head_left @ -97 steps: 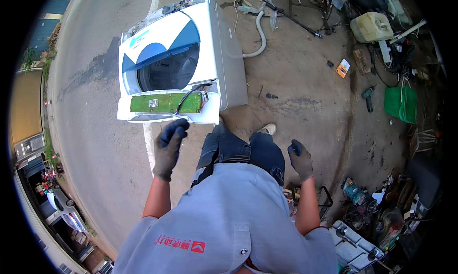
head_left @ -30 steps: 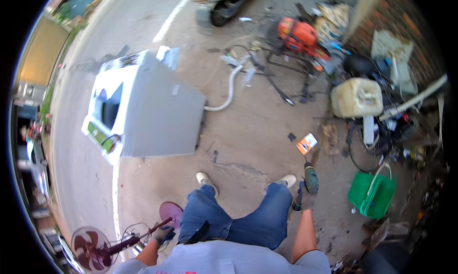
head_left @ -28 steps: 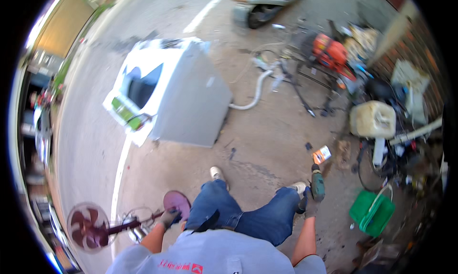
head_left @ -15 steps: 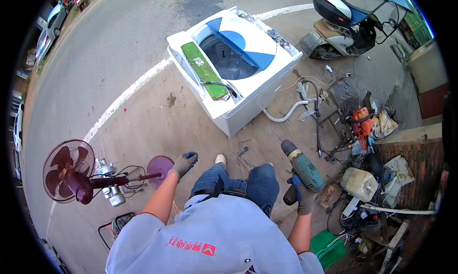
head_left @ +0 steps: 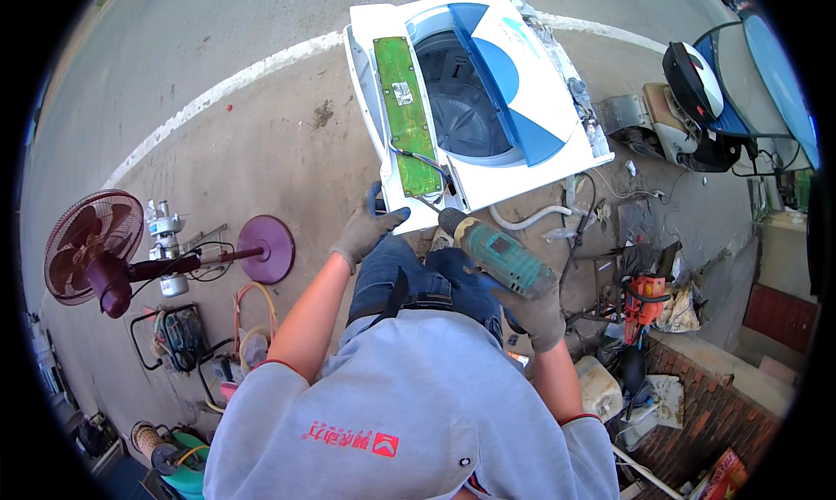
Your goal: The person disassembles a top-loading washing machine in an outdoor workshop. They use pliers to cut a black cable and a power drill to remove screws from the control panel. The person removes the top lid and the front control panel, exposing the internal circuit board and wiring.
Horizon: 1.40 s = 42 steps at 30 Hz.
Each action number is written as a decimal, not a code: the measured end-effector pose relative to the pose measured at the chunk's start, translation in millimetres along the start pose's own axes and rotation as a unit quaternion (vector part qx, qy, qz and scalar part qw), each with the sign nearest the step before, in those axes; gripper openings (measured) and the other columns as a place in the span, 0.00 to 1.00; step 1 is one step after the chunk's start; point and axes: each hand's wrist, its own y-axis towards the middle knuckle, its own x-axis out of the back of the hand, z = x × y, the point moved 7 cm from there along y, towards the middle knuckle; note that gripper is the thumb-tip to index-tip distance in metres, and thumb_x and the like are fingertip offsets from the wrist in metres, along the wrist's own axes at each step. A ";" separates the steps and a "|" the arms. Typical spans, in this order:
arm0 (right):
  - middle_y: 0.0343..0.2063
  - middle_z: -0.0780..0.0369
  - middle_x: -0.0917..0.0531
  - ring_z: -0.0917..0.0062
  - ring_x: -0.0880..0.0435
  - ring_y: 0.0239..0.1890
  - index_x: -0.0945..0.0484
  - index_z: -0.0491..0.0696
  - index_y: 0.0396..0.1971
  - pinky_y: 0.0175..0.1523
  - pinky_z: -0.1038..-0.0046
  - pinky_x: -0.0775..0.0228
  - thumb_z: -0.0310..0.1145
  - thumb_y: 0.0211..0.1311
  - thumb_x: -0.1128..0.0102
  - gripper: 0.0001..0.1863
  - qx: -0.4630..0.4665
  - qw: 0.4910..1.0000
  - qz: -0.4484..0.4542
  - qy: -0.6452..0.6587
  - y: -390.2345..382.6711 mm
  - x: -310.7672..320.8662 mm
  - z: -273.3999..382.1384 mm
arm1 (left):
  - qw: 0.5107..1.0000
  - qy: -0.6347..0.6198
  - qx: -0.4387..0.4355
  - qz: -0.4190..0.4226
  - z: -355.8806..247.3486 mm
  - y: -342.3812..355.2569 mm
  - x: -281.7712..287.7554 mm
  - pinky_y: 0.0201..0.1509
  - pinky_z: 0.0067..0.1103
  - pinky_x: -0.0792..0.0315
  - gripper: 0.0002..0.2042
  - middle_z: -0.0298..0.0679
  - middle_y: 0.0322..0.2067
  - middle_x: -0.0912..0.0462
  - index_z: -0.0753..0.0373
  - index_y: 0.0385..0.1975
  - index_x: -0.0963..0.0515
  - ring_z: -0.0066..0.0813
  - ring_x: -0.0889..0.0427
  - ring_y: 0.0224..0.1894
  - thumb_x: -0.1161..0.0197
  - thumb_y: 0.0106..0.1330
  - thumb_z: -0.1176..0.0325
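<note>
A top-loading white washing machine stands ahead of me, its blue lid folded partway and the drum showing. Along its left top side lies a long green circuit board with wires at the near end. My right hand, gloved in grey, is closed on a green cordless drill. The drill's bit points at the near corner of the top, by the board's end; whether it touches is unclear. At that corner is my gloved left hand, fingers apart against the panel's edge.
At the left lies a maroon fan with a round base. A grey hose runs from the machine's right. Farther right are an orange chainsaw, scrap parts, a plastic jug and a parked scooter.
I have come closer to the washing machine. My left hand has reached its near corner, and my right hand has brought the drill forward and left, its bit now at the panel.
</note>
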 end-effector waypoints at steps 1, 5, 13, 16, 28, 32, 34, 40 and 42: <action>0.53 0.58 0.20 0.77 0.19 0.53 0.30 0.43 0.59 0.56 0.74 0.27 0.24 0.46 0.27 0.36 -0.012 1.000 0.014 -0.004 7.6 0.4 0.5 | 1.000 -0.014 0.008 -0.002 2.1 2.0 -3.5 0.46 0.24 0.25 0.44 0.49 0.45 0.20 0.72 0.66 0.43 0.32 0.19 0.43 0.30 0.54 0.55; 0.51 0.57 0.19 0.76 0.18 0.52 0.30 0.43 0.60 0.56 0.74 0.27 0.25 0.45 0.26 0.37 -0.002 0.995 0.068 -0.074 30.8 3.2 14.6 | 0.994 -0.103 0.043 0.022 13.1 8.4 -9.8 0.47 0.23 0.25 0.36 0.46 0.46 0.20 0.74 0.62 0.37 0.28 0.20 0.44 0.30 0.56 0.61; 0.52 0.57 0.19 0.75 0.18 0.52 0.29 0.43 0.59 0.57 0.73 0.28 0.25 0.43 0.26 0.37 -0.051 0.994 0.072 -0.067 42.8 -1.5 19.8 | 0.995 -0.053 0.084 0.010 53.9 21.5 -12.3 0.48 0.23 0.25 0.30 0.47 0.46 0.20 0.74 0.55 0.32 0.29 0.20 0.46 0.30 0.55 0.65; 0.53 0.57 0.19 0.74 0.19 0.53 0.28 0.43 0.57 0.58 0.72 0.28 0.24 0.41 0.26 0.37 -0.020 0.992 0.071 -0.103 42.7 -2.4 16.9 | 0.993 -0.084 0.085 0.026 28.3 16.7 -10.7 0.45 0.21 0.25 0.27 0.41 0.42 0.18 0.73 0.55 0.31 0.25 0.20 0.40 0.31 0.57 0.67; 0.54 0.56 0.20 0.74 0.19 0.53 0.26 0.41 0.56 0.57 0.73 0.27 0.19 0.40 0.29 0.35 -0.035 0.990 0.073 -0.116 43.4 -4.2 32.4 | 0.985 -0.139 0.091 0.043 18.7 11.0 -11.2 0.43 0.22 0.26 0.27 0.40 0.43 0.19 0.71 0.55 0.32 0.24 0.22 0.40 0.32 0.59 0.67; 0.54 0.55 0.20 0.75 0.19 0.54 0.27 0.40 0.56 0.57 0.73 0.28 0.19 0.40 0.29 0.36 -0.064 0.992 0.074 -0.077 42.4 -4.6 32.3 | 0.986 -0.129 0.099 0.037 26.8 12.6 -11.8 0.43 0.21 0.26 0.26 0.40 0.40 0.20 0.70 0.54 0.33 0.23 0.22 0.39 0.32 0.59 0.66; 0.53 0.55 0.20 0.75 0.19 0.53 0.27 0.41 0.57 0.57 0.73 0.27 0.19 0.40 0.29 0.36 -0.054 0.992 0.078 -0.081 42.6 -4.0 31.1 | 0.987 -0.124 0.102 0.029 21.8 9.4 -10.3 0.42 0.21 0.26 0.25 0.39 0.39 0.20 0.70 0.53 0.33 0.24 0.22 0.38 0.32 0.59 0.66; 0.47 0.56 0.16 0.74 0.16 0.47 0.27 0.42 0.57 0.52 0.73 0.25 0.26 0.45 0.27 0.34 0.021 0.982 0.088 -0.163 64.4 -4.4 57.4 | 0.987 -0.114 0.104 0.039 17.1 8.7 -9.9 0.42 0.22 0.25 0.27 0.42 0.39 0.19 0.71 0.54 0.34 0.24 0.21 0.38 0.32 0.58 0.66; 0.46 0.57 0.16 0.75 0.15 0.45 0.27 0.43 0.57 0.51 0.73 0.25 0.29 0.47 0.26 0.33 0.043 0.973 0.107 -0.199 78.0 -6.0 74.5 | 0.986 -0.119 0.106 0.044 10.1 7.6 -8.0 0.43 0.23 0.25 0.28 0.42 0.39 0.19 0.72 0.55 0.34 0.25 0.20 0.38 0.32 0.58 0.66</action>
